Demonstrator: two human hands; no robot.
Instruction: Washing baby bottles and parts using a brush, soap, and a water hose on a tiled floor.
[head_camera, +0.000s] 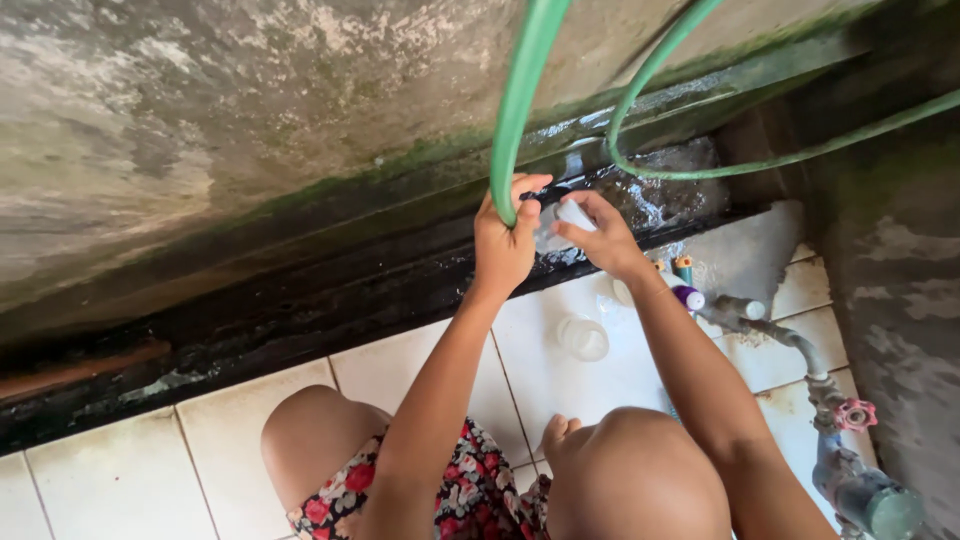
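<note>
Left hand (503, 243) closed around green hose (520, 110) near its end, over wet drain channel (660, 195). Right hand (600, 238) pinching small clear bottle (572, 215) just beside hose mouth. Best kept close: hose end aimed into bottle opening, bottle tilted, spill falling to channel. Clear cup (583, 338) standing on tiles (400, 375) below; valve tap (856, 413) at right.

Left hand (503, 240) grips green hose (520, 100) near its end, fist closed round it. Right hand (598, 235) pinches small clear bottle (568, 217) at hose mouth, 3 o'clock of left hand. Clear cup (584, 338) on white tiles (400, 370), 6 o'clock. Pipe with red valve (855, 414), 4 o'clock.
</note>
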